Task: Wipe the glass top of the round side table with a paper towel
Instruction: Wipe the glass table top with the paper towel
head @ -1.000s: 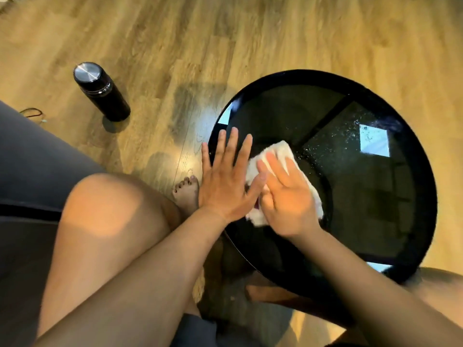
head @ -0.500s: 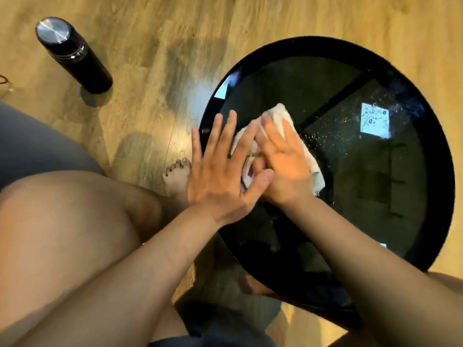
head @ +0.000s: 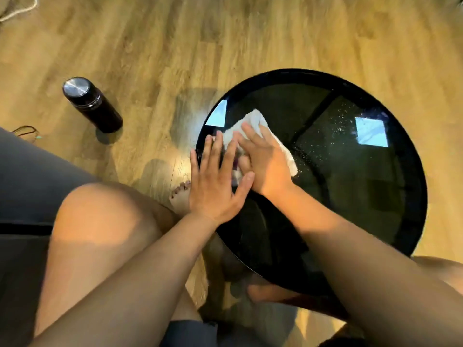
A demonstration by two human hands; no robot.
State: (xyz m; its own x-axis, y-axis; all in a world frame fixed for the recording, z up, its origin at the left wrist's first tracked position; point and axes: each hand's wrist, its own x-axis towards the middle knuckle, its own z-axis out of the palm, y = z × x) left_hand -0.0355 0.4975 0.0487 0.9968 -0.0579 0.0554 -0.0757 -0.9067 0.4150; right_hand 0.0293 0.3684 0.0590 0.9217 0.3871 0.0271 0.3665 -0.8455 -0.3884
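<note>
Head view, from the left: a dark flask with a steel cap stands upright on the wood floor, well apart from the table. Nearer the camera a bare knee rises, and toes rest on the floor just beside the table's left edge.

The left hand lies flat at the table's left edge, palm down, fingers spread and straight; its fingertips reach the near edge of the towel, and its thumb points right, touching the heel of the right hand. It grips nothing.

The right hand is also open and flat, fingers extended and close together, pressing the white towel down onto the glass. The towel is crumpled, on the left part of the top, showing beyond the fingers toward the far-left rim and past the hand's right side.

Right of the towel, small droplets speckle the dark glass on the far-right part, around a bright square reflection. Another reflection sits at the far-left rim. A foot shows under the table's near edge.
</note>
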